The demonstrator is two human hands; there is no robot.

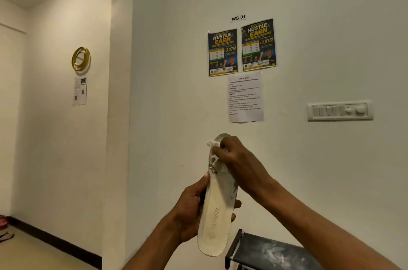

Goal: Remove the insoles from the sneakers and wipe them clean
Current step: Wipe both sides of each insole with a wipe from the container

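Fingers of left hand [192, 210] clasp one insole [216, 223]; right hand [239, 159] fingers pinch one wipe [212, 144] on it.

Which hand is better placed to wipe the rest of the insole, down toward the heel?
Right, most likely. The right hand holds the wipe against the toe end of the insole; the left hand grips the insole lower down, steadying it.
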